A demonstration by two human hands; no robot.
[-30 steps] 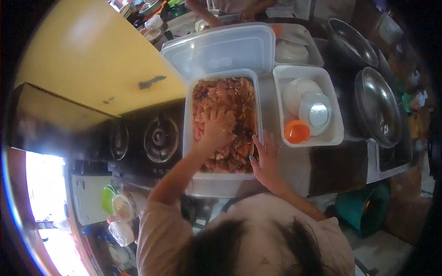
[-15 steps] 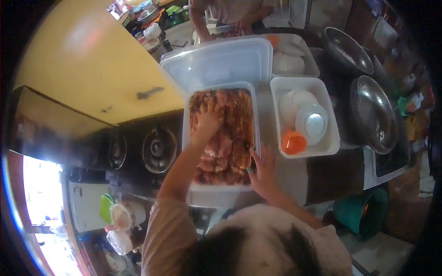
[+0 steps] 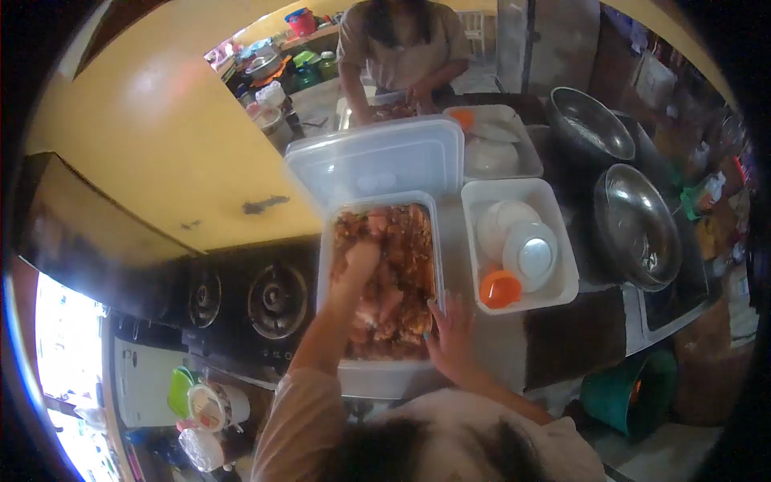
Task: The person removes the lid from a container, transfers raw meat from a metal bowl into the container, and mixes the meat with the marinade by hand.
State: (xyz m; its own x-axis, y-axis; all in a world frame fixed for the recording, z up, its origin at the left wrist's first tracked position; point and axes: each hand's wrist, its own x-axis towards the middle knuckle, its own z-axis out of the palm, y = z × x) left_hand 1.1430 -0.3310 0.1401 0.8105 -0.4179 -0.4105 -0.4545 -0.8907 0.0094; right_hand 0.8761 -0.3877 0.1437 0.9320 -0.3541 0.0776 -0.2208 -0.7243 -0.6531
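A clear plastic tub (image 3: 438, 241) full of raw marinated meat (image 3: 405, 265) sits on the counter in front of me. My left hand (image 3: 361, 261) is sunk into the meat at the tub's left side, its fingers curled down and partly hidden among the pieces. My right hand (image 3: 454, 337) rests against the tub's lower right edge, fingers stretched out and apart. Behind the tub a translucent lid (image 3: 377, 161) stands tilted up.
On the right, a white basin (image 3: 566, 273) holds bowls and an orange cup (image 3: 499, 289). Beyond it are metal pans (image 3: 638, 229). A gas stove (image 3: 277, 301) lies left. Past the lid a person (image 3: 401, 56) shows, possibly a reflection. A green bucket (image 3: 630, 390) stands below.
The view has tilted up, so the scene sits lower. My left hand's fingers, spread on top of the meat before, now curl down into it. My right hand stays at the tub's edge.
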